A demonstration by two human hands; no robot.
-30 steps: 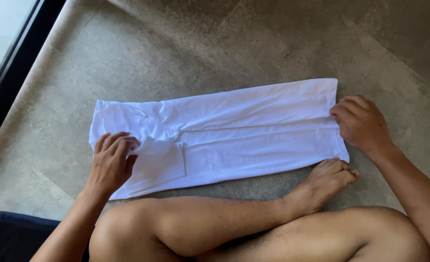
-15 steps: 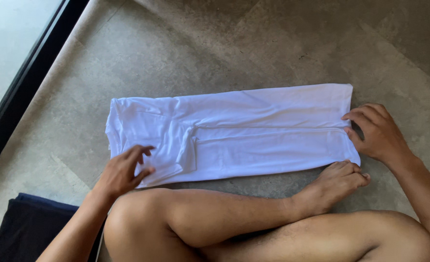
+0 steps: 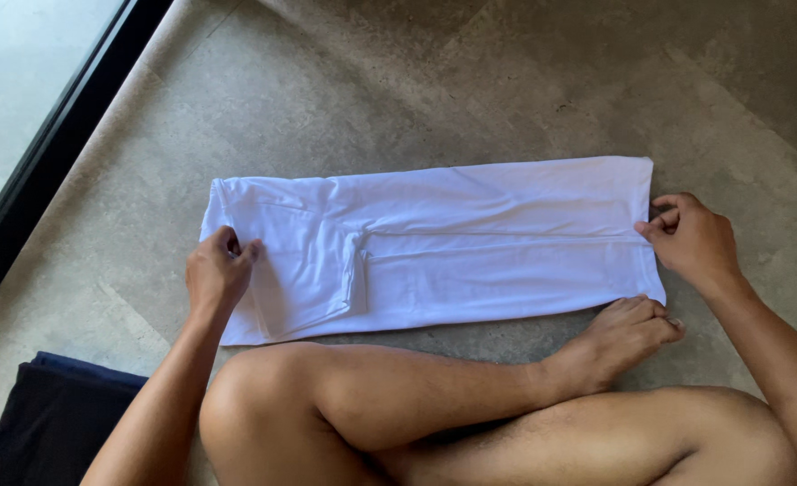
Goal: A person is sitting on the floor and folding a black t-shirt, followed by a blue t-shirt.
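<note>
A white garment (image 3: 470, 243) lies folded into a long strip on the stone floor (image 3: 398, 99), running left to right. My left hand (image 3: 219, 270) pinches the cloth at the strip's left end, fingers curled on the fabric. At the right end, my right hand (image 3: 691, 241) grips the edge of the garment between thumb and fingers. A smaller folded flap sits near the middle-left of the strip.
My crossed bare legs (image 3: 398, 405) and a foot (image 3: 619, 333) lie just below the garment, the toes near its lower right corner. A dark blue cloth (image 3: 52, 418) is at the lower left. A black window frame (image 3: 52, 153) runs along the left.
My left hand has moved up from the lower left flap to the garment's left end. My right hand has closed on the right edge. The strip lies flatter.
</note>
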